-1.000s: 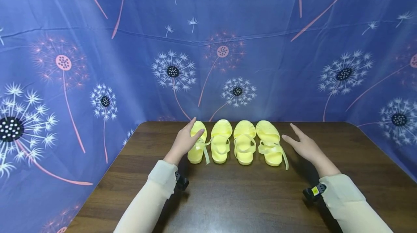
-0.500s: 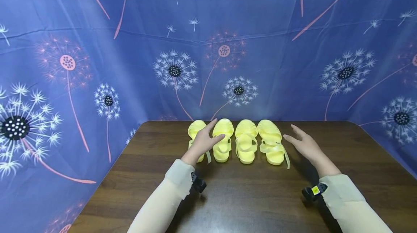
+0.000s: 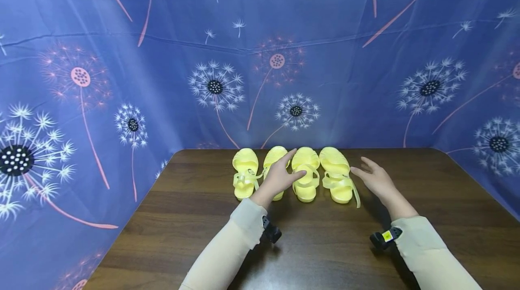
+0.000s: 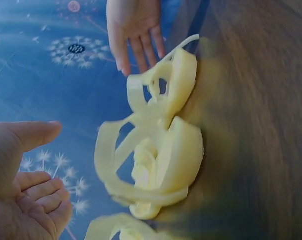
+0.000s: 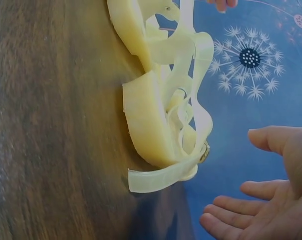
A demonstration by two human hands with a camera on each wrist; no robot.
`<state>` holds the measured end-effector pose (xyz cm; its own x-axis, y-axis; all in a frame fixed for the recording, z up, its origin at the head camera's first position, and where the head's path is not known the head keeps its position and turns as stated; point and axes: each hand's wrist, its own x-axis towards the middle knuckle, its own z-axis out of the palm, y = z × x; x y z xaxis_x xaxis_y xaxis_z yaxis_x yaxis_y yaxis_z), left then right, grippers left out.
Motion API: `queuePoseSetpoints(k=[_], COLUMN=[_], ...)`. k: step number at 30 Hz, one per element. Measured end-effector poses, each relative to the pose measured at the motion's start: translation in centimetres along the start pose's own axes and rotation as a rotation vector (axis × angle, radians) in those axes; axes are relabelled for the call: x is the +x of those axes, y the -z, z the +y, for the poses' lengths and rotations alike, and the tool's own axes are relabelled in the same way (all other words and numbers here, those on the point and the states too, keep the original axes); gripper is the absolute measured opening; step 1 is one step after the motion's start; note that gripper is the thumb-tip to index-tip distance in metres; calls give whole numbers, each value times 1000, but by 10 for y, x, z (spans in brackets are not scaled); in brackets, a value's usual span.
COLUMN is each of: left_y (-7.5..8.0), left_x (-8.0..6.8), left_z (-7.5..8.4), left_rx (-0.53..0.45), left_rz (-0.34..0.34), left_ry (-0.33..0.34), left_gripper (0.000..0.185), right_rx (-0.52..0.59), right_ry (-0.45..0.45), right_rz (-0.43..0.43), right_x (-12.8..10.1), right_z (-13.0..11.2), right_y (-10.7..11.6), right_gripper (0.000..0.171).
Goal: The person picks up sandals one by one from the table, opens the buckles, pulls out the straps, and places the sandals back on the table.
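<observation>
Four yellow sandals in a row at the far edge of the wooden table (image 3: 325,254), toes toward the blue cloth (image 3: 122,78).
Left hand (image 3: 280,177): fingers spread wide, holding nothing, over the second sandal (image 3: 273,157), thumb near the third sandal (image 3: 305,175); first sandal (image 3: 245,172) just left of it.
Right hand (image 3: 375,181): open, empty, just right of the fourth sandal (image 3: 337,175).
Risk, by judgement: loose straps (image 5: 190,90) snagging on fingers, dragging a neighbour out of line.
Containers: none in view.

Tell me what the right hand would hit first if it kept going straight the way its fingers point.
Probably the rightmost yellow sandal: the right hand is open beside it, fingers aimed leftward at its strap, a small gap between. Depth is hard to judge.
</observation>
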<state>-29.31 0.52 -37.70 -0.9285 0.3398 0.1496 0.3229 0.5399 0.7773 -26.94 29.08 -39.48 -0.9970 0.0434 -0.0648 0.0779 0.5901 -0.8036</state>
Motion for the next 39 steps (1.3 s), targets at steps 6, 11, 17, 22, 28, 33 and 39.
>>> queuePoseSetpoints(k=[6, 11, 17, 22, 28, 33, 39], left_y=[-14, -25, -39, -45, -53, -61, -67], left_x=[3, 5, 8, 10, 11, 12, 12], left_z=[9, 15, 21, 28, 32, 34, 38], left_rx=[-54, -78, -69, -80, -30, -4, -22], left_rz=[-34, -60, -62, -54, -61, -47, -55], left_ry=[-2, -5, -12, 4, -8, -7, 21], left_gripper=[74, 75, 73, 71, 72, 72, 69], right_rx=[30, 49, 65, 72, 68, 77, 90], right_ry=[-20, -42, -58, -61, -67, -72, -102], right_rz=[-9, -12, -18, -14, -17, -19, -28], right_x=[0, -1, -1, 2, 3, 4, 3], right_z=[-1, 1, 2, 0, -1, -1, 2], right_y=[-2, -3, -4, -6, -9, -12, -13], right_gripper=[84, 84, 85, 85, 84, 82, 83])
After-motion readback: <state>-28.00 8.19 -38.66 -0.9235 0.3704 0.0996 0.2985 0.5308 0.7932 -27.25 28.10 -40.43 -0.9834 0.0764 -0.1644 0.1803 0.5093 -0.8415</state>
